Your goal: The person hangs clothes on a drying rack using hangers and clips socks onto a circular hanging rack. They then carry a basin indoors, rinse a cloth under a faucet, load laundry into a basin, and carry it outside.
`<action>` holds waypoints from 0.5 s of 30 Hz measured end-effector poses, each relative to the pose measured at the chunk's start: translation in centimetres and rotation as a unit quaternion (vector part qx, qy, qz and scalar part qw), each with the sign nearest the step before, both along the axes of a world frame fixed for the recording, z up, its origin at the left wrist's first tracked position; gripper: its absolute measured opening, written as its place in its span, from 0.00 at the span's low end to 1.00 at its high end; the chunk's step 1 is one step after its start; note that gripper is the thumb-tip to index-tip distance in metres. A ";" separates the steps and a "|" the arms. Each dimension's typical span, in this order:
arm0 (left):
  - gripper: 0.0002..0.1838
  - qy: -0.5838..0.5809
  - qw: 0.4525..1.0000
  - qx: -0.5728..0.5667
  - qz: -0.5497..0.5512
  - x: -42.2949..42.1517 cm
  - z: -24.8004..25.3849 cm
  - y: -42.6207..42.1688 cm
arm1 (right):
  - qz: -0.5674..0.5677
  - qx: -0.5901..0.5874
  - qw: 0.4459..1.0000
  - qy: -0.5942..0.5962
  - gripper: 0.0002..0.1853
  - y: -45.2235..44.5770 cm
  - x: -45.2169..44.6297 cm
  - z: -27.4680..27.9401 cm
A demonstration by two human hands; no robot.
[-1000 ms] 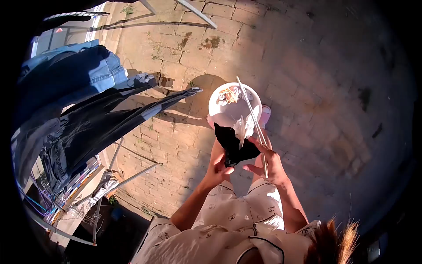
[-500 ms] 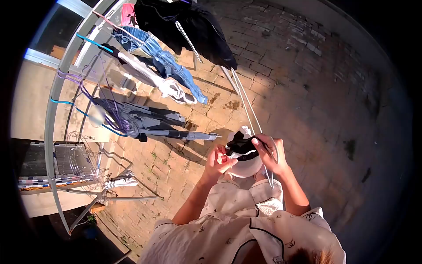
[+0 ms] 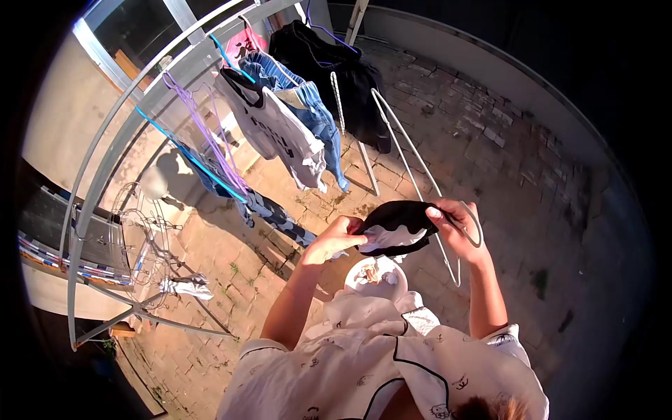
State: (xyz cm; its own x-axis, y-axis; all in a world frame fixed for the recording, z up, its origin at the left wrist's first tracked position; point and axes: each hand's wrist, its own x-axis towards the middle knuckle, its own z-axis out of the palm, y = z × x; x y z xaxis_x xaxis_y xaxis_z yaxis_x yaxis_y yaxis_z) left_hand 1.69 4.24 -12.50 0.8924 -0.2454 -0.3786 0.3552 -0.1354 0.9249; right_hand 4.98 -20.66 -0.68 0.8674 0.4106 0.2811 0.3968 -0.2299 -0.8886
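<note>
On the left, the drying rack (image 3: 73,315) carries the blue hanger (image 3: 196,161) and purple hangers (image 3: 227,171); the rail likely keeps them apart from one another. Farther right, the pale shirt (image 3: 280,133), jeans (image 3: 318,115) and black garment (image 3: 301,45) hang down, probably to air.

The left hand (image 3: 338,240) has its fingers closed on the left edge of the black-and-white cloth (image 3: 395,212), which spans both hands, above and beyond the white bucket (image 3: 357,285) that holds more cloth. The right hand (image 3: 458,227) pinches the cloth's right edge, thumb on top, with the white hanger (image 3: 480,234) also kept in that grip, its hook curling past the fingers; this seems to leave the left hand free for the fabric.

Compared with half a second ago, the cloth is stretched wider and no longer covers the bucket, whose contents now show. The left fingers, loosely curled then, now grip, and the view takes in more of the rack.
</note>
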 end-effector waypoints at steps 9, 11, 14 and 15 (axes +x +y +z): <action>0.17 -0.004 0.992 0.109 0.066 0.9 0.4 -0.7 | -0.062 -0.022 0.997 -0.044 0.08 -3.4 0.2 -1.8; 0.15 0.006 0.990 -0.056 0.128 0.7 1.9 -1.9 | -0.102 -0.095 0.989 -0.047 0.08 -4.8 1.0 -3.5; 0.12 0.040 0.965 -0.200 0.166 1.3 1.4 -3.3 | -0.078 -0.185 0.979 -0.022 0.06 -6.5 0.8 -5.0; 0.11 0.048 0.970 -0.159 0.176 1.9 2.0 -3.9 | -0.096 -0.172 0.980 -0.019 0.07 -6.9 0.4 -5.4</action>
State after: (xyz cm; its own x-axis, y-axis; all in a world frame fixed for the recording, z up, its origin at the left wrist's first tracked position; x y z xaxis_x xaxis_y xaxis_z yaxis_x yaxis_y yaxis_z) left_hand 3.58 0.30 -10.52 0.9063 -0.0507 -0.4197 0.4149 0.2965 0.8602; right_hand 5.34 -27.55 -6.11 0.9296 0.3176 0.1872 0.3478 -0.5869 -0.7312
